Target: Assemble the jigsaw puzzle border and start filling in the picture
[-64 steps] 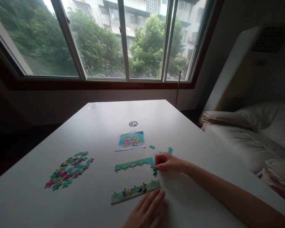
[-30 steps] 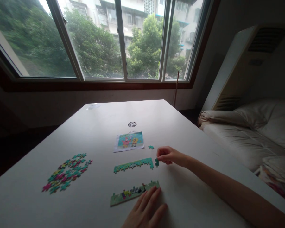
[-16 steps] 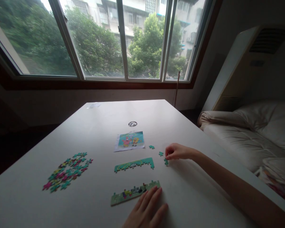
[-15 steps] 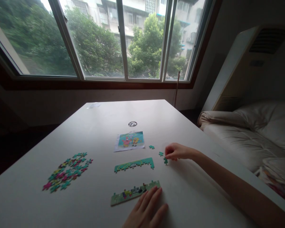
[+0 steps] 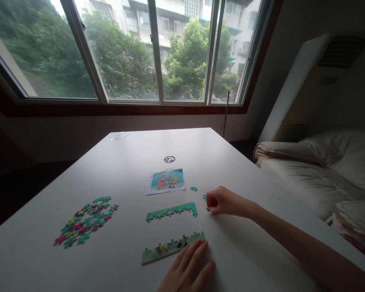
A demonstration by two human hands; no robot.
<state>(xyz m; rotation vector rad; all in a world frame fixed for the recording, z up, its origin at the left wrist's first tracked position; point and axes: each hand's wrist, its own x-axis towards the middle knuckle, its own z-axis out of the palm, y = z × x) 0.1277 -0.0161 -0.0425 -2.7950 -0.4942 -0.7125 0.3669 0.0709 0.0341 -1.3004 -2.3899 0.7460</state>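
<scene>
Change: right hand (image 5: 222, 201) had drawn back leftward toward the strips since half a second earlier, covering the loose bits that lay open then.
Item: small teal piece (image 5: 205, 197), on the table (image 5: 124, 162), at the right fingertips, just right of the upper strip (image 5: 172, 211).
Right hand: fingers curled down over the piece; whether it was pinched or only covered could not be told.
Heading: piece too small and too hidden to read its pointing or long axis.
Left hand (image 5: 187, 269): flat and released, fingertips resting on the right end of the lower strip (image 5: 173, 247).
Strip axes: both ran left to right, right ends slightly farther away.
Handling, judged: a light fingertip pinch and a low lift would suit, keeping clear of the upper strip's end.
Nearby: another loose piece (image 5: 194, 188), reference picture (image 5: 166, 181), pile of pieces (image 5: 85, 221) well to the left.
</scene>
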